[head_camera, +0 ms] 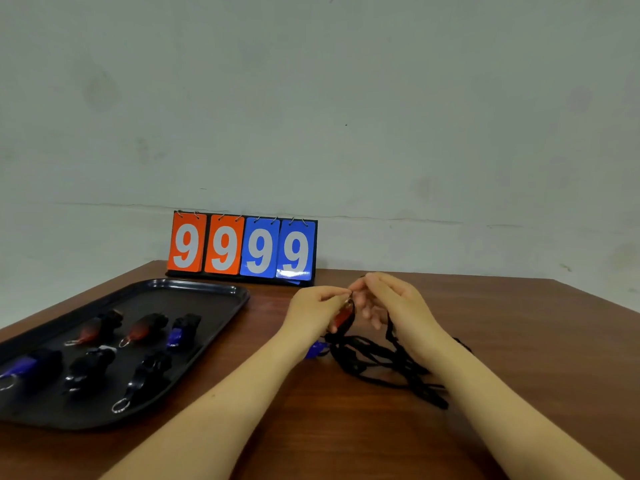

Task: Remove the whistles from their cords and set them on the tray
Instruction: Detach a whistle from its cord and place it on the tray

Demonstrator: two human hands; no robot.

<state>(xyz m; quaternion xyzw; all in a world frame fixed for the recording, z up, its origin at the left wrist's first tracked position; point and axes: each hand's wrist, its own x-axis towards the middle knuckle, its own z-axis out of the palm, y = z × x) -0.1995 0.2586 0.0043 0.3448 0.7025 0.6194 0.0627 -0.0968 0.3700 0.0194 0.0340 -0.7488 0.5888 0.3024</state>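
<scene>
**Red whistle held above the cord pile**

Red whistle gripped in left hand, long axis tilted, upper end by the fingertips, lower end toward the wrist. Right hand raised just beside, fingers curled, seemingly pinching at the whistle's top; exact contact blurred. Black cords heaped on the table beneath, blue whistle among them. Scoreboard reading 9 9 9 9. Six whistles lying on black tray at left.

A red whistle is hanging above tangled black cords; six whistles are lying on the black tray.
</scene>
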